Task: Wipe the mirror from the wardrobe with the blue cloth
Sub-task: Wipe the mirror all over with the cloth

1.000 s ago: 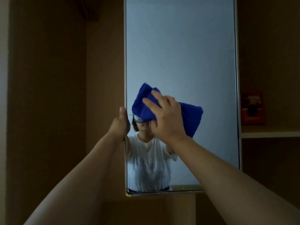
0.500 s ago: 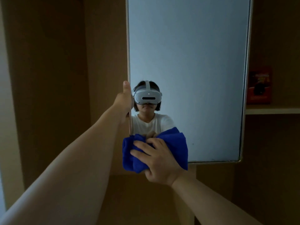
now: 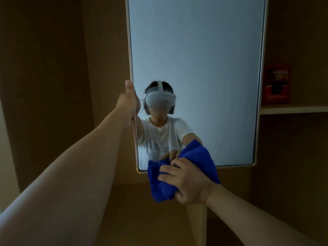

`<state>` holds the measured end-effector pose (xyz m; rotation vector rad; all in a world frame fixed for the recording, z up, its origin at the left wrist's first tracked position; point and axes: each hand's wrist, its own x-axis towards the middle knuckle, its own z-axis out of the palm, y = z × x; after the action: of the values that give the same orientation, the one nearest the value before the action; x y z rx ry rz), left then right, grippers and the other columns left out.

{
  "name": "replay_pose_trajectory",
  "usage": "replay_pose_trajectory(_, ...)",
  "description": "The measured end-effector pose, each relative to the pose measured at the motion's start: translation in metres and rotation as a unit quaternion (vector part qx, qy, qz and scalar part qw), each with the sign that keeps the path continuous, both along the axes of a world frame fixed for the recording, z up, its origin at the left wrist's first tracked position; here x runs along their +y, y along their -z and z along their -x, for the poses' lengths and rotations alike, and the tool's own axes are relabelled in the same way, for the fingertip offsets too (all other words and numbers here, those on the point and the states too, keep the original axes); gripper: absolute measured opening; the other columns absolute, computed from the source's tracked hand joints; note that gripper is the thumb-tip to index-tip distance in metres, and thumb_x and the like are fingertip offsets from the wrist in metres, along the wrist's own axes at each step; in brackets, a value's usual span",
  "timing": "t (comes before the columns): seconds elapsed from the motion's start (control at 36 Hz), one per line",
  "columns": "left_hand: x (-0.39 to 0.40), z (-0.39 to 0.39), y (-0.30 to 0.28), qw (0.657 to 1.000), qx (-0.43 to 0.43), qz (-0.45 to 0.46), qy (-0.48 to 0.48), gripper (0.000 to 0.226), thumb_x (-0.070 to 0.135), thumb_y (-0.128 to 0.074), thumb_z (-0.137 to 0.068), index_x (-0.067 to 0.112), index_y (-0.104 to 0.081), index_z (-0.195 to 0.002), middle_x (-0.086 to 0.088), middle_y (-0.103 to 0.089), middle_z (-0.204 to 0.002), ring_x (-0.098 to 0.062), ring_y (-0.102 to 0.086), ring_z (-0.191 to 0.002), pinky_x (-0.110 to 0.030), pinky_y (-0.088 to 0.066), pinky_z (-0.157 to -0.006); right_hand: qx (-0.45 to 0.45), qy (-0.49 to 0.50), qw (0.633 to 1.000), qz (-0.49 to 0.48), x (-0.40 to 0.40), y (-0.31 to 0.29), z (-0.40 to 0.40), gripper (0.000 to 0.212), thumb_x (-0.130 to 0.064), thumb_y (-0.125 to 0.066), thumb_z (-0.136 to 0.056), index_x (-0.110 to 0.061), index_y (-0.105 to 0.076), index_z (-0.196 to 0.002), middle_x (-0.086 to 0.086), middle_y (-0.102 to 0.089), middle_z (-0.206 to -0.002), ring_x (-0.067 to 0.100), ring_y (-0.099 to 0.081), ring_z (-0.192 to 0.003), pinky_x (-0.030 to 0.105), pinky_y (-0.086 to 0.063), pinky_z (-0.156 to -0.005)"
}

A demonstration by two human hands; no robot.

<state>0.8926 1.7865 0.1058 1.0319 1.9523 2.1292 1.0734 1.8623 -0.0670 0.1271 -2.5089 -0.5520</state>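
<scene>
A bunched blue cloth [image 3: 186,167] is gripped by the right hand [image 3: 188,181], fingers curled over its folds, and pressed against the lower edge of the mirror [image 3: 195,59], near its bottom left corner. Part of the cloth hangs below the frame. The mirror's left edge is held by the left hand [image 3: 128,102], thumb pointing up along the frame, fingers wrapped behind. A person in a white shirt and a headset is reflected in the glass. Brown wardrobe panels [image 3: 44,86] surround the mirror. A red box [image 3: 276,84] is seen on a shelf [image 3: 292,109] to the right.
</scene>
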Motion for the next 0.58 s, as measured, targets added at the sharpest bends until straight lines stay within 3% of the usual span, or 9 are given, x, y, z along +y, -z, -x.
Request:
replay_pose_trajectory(0.11, 0.001, -0.001, 0.001, 1.000, 0.003, -0.005, -0.014, 0.060, 0.064, -0.018, -0.092, 0.015, -0.044, -0.069, 0.000, -0.046, -0.065, -0.014, -0.046, -0.059, -0.039, -0.045, -0.080, 0.005, 0.033, 0.999, 0.004, 0.016, 0.001, -0.028, 0.046, -0.030, -0.070, -0.067, -0.023, -0.066, -0.112, -0.007, -0.062, -0.116, 0.016, -0.056, -0.085, 0.034, -0.049, -0.080)
replay_pose_trajectory(0.19, 0.002, -0.001, 0.000, 1.000, -0.009, -0.001, -0.016, 0.065, 0.067, -0.017, -0.090, 0.010, -0.049, -0.094, -0.002, -0.052, -0.070, -0.015, -0.051, -0.065, -0.039, -0.047, -0.087, 0.008, 0.051, 0.998, 0.019, 0.020, -0.002, -0.043, 0.043, -0.029, -0.070, -0.066, -0.024, -0.066, -0.108, -0.007, -0.063, -0.111, 0.014, -0.055, -0.082, 0.033, -0.051, -0.075)
replay_pose_trajectory(0.28, 0.003, 0.001, -0.001, 1.000, -0.012, -0.002, -0.024, 0.072, 0.067, -0.017, -0.090, 0.008, -0.051, -0.113, -0.003, -0.053, -0.071, -0.017, -0.051, -0.067, -0.037, -0.044, -0.082, 0.027, 0.037, 0.999, 0.022, 0.018, -0.018, -0.050, 0.039, -0.028, -0.061, -0.068, -0.021, -0.067, -0.105, -0.005, -0.065, -0.105, 0.014, -0.057, -0.080, 0.035, -0.052, -0.071)
replay_pose_trajectory(0.39, 0.002, -0.001, 0.002, 0.999, 0.018, -0.017, -0.036, 0.065, 0.062, -0.017, -0.093, 0.010, -0.044, -0.066, -0.004, -0.050, -0.050, -0.016, -0.046, -0.056, -0.032, -0.042, -0.066, 0.220, -0.001, 0.975, 0.041, 0.015, -0.075, -0.057, 0.037, -0.019, -0.058, -0.068, -0.009, -0.068, -0.102, 0.006, -0.069, -0.101, 0.023, -0.064, -0.084, 0.038, -0.053, -0.078)
replay_pose_trajectory(0.5, -0.002, -0.004, 0.005, 0.998, 0.035, -0.045, -0.015, 0.061, 0.058, -0.017, -0.095, 0.016, -0.040, -0.058, 0.001, -0.048, -0.033, -0.014, -0.043, -0.052, -0.026, -0.036, -0.052, 0.364, -0.008, 0.930, 0.057, 0.015, -0.142, -0.059, 0.039, -0.007, -0.059, -0.069, -0.003, -0.066, -0.107, 0.012, -0.066, -0.108, 0.030, -0.062, -0.090, 0.045, -0.050, -0.079)
replay_pose_trajectory(0.58, -0.001, -0.005, 0.004, 0.998, 0.039, -0.035, -0.024, 0.059, 0.059, -0.016, -0.095, 0.017, -0.040, -0.062, -0.006, -0.048, -0.055, -0.015, -0.044, -0.055, -0.027, -0.037, -0.055, 0.412, 0.030, 0.909, 0.051, 0.022, -0.172, -0.054, 0.047, -0.007, -0.058, -0.072, -0.009, -0.063, -0.119, 0.009, -0.063, -0.120, 0.032, -0.057, -0.101, 0.046, -0.043, -0.088)
